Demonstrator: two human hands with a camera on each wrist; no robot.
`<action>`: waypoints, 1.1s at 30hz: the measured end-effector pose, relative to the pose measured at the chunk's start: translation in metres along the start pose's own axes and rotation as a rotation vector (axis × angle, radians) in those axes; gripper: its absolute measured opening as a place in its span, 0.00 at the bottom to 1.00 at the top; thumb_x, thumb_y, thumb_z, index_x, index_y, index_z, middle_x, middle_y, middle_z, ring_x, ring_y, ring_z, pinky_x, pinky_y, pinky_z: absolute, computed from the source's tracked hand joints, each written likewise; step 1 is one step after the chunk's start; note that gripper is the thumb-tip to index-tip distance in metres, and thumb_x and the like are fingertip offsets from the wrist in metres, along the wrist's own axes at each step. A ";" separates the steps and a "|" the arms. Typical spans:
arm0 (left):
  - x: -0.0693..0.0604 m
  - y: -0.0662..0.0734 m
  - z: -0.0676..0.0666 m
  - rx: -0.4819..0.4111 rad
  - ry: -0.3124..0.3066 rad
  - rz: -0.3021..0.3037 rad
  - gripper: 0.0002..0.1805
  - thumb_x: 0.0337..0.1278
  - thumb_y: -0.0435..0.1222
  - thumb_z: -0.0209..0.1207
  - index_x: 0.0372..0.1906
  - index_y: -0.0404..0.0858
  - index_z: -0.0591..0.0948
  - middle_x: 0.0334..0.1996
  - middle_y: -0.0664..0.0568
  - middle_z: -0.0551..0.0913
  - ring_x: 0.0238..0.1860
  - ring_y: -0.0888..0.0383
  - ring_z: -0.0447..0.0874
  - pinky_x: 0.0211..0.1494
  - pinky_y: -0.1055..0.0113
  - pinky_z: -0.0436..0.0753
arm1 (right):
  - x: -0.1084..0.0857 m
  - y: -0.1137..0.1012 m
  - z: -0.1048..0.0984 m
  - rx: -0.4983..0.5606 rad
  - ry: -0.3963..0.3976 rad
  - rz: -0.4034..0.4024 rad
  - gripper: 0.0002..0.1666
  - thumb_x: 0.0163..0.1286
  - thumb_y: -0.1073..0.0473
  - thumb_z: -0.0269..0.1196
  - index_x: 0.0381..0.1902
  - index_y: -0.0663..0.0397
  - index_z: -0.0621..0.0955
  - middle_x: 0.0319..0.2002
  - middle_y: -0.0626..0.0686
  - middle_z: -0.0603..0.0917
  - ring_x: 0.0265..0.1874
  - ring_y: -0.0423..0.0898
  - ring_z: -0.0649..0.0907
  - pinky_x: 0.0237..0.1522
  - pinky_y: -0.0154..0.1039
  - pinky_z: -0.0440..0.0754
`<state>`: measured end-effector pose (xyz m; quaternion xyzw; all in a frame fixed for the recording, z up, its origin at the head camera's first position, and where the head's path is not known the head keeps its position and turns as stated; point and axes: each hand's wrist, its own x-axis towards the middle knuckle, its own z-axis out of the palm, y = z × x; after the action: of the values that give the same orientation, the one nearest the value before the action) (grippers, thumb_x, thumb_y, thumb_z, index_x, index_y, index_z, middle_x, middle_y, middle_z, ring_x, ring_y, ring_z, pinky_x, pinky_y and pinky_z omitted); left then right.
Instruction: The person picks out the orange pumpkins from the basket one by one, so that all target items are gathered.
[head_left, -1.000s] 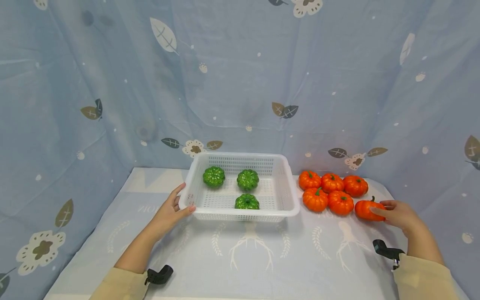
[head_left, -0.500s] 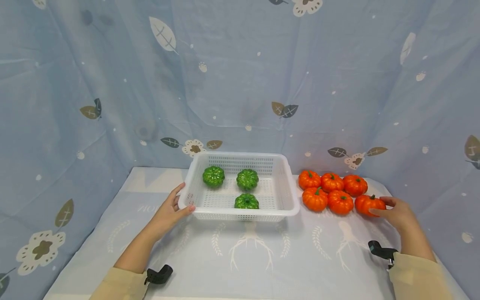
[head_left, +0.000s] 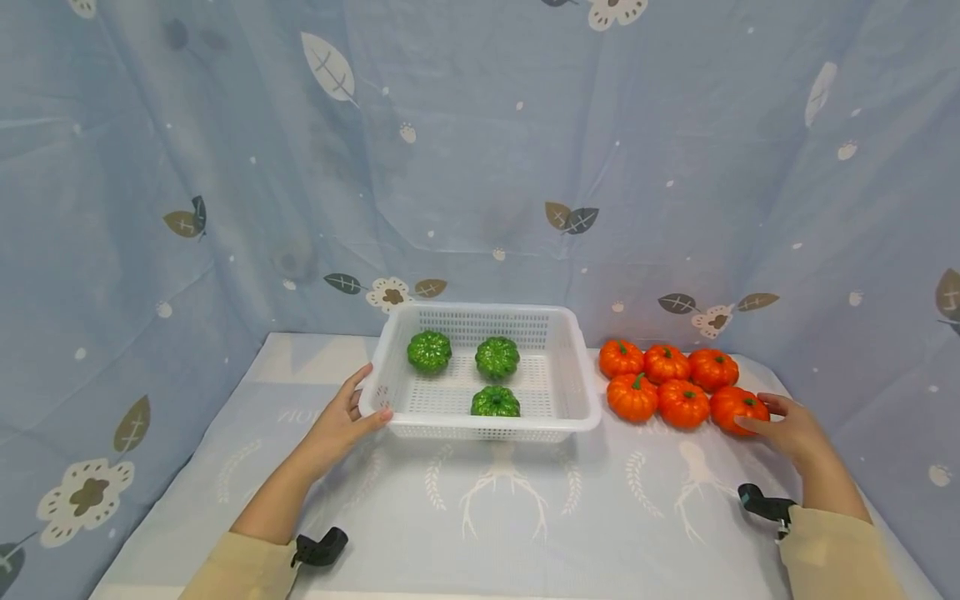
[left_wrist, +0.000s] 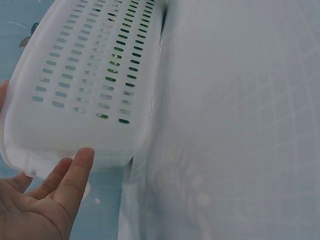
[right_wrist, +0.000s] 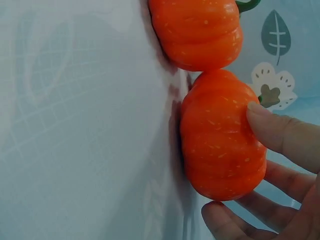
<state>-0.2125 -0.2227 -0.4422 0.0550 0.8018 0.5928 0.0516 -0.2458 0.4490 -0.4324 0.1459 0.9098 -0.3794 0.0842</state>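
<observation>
My left hand grips the left end of a white perforated plastic basket, thumb over its front rim. In the left wrist view, fingertips touch the basket's end wall. Inside sit three glossy green pumpkins: one at back left, one at back middle, one at the front. At the right, my right hand holds an orange pumpkin at the front-right end of a cluster. The right wrist view shows that pumpkin on the table, thumb on its upper side, fingers around its end.
Several other orange pumpkins stand in two close rows right of the basket, among them a front-middle one and a back-right one. A pale patterned cloth covers the table. Blue printed curtains rise behind and at both sides.
The orange pumpkin in my right hand has gone from lying tipped, slightly apart, to sitting more upright against its neighbours. My right hand shifted a little left with it. The left hand and basket stay put.
</observation>
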 end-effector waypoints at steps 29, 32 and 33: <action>-0.002 0.006 0.003 -0.007 0.012 0.001 0.55 0.63 0.40 0.66 0.82 0.46 0.40 0.75 0.34 0.58 0.70 0.37 0.66 0.62 0.54 0.78 | 0.008 -0.007 0.000 0.052 -0.026 0.038 0.60 0.66 0.41 0.68 0.75 0.71 0.50 0.71 0.78 0.49 0.65 0.78 0.54 0.61 0.75 0.63; -0.003 0.005 0.003 0.005 0.022 -0.007 0.54 0.63 0.40 0.67 0.82 0.47 0.41 0.75 0.35 0.59 0.70 0.37 0.66 0.62 0.52 0.78 | 0.008 -0.005 0.001 0.051 -0.037 0.045 0.61 0.65 0.39 0.68 0.76 0.71 0.49 0.72 0.78 0.49 0.66 0.78 0.54 0.60 0.75 0.62; -0.003 0.004 0.003 0.004 0.021 -0.006 0.54 0.63 0.40 0.66 0.82 0.46 0.41 0.75 0.34 0.59 0.70 0.37 0.66 0.62 0.52 0.78 | 0.007 -0.004 0.001 0.050 -0.038 0.048 0.62 0.64 0.38 0.68 0.76 0.70 0.49 0.72 0.78 0.49 0.66 0.78 0.54 0.60 0.76 0.63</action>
<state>-0.2092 -0.2195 -0.4390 0.0464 0.8038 0.5915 0.0449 -0.2541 0.4466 -0.4325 0.1623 0.8945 -0.4025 0.1069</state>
